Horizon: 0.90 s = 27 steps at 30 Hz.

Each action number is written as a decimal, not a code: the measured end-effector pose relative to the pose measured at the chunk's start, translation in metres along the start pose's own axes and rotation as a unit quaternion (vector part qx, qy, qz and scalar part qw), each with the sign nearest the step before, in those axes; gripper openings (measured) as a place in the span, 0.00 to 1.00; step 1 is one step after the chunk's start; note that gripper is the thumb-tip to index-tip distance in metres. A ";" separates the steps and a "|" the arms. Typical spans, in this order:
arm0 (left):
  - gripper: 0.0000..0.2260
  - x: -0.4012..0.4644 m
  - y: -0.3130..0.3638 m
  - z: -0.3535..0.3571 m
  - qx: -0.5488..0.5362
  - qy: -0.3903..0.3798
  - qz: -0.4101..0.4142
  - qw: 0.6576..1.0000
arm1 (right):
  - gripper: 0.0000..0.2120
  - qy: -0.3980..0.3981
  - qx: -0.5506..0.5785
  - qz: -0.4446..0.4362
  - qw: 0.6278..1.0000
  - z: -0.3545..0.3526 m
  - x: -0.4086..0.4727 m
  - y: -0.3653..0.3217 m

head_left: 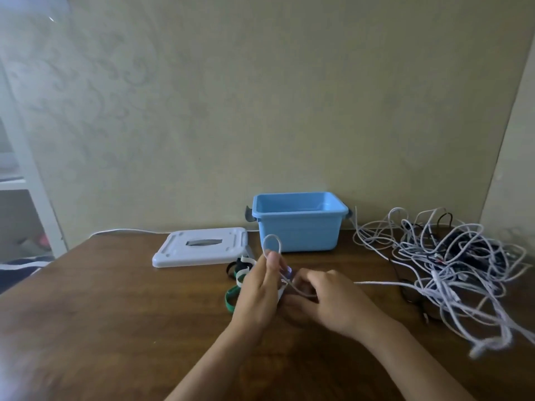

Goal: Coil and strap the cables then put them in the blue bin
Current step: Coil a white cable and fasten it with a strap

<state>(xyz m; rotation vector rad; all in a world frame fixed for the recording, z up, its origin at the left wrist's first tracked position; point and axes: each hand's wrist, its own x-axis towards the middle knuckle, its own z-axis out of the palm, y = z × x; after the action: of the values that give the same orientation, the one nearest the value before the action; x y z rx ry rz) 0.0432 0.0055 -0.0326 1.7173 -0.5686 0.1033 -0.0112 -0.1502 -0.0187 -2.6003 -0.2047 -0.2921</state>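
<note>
Blue bin (298,227) as landmark: sits at the back of the wooden worktop (115,299) against the wall, open and with nothing seen inside, white lid (202,247) lying flat just left of it. Left hand (257,290) is in front of the bin, thumb and fingers pinching a white cable (272,244) so a small loop stands up above the thumb, loop overlapping the bin's front wall in view. Right hand (327,299) just right of the left, fingers curled round the same cable lower down, feeding it; the cable runs on from there rightward to the tangled pile of cables (451,261), white and black mixed, front-right of the bin, well apart from it. Loose straps (237,273), green, white and black, lie in front of the lid, partly hidden behind the left hand. Judgement: first coil only just begun, nothing strapped or binned yet. Cable looks light, thin, soft and springy, so loops likely pop open if the pinch slackens; hold at the crossing point of the loops, not the free run. Pulling from the pile may snag or drag other cables, so draw slowly. Plug ends too small to make out
</note>
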 end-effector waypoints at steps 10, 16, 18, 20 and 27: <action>0.22 0.010 0.018 -0.023 -0.189 0.061 -0.072 0.978 | 0.16 -0.049 -0.029 0.066 0.996 -0.019 0.000 0.027; 0.21 0.006 0.018 -0.019 -0.223 -0.041 -0.100 0.969 | 0.18 0.018 0.059 0.116 0.991 -0.022 0.001 0.034; 0.23 0.005 0.017 -0.014 -0.123 -0.061 -0.086 0.987 | 0.14 0.006 0.099 0.130 0.987 -0.027 0.001 0.031; 0.24 0.005 0.015 -0.011 -0.044 -0.067 -0.069 0.994 | 0.11 -0.044 0.134 0.143 0.980 -0.035 -0.001 0.029; 0.23 0.003 0.015 -0.010 0.037 -0.113 -0.078 0.990 | 0.09 -0.135 0.121 0.127 0.975 -0.056 -0.013 0.027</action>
<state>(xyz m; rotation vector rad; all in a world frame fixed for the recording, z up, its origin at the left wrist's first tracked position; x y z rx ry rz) 0.0418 0.0118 -0.0154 1.8532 -0.6001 -0.1865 -0.0274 -0.2030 0.0130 -2.3808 0.0026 0.1694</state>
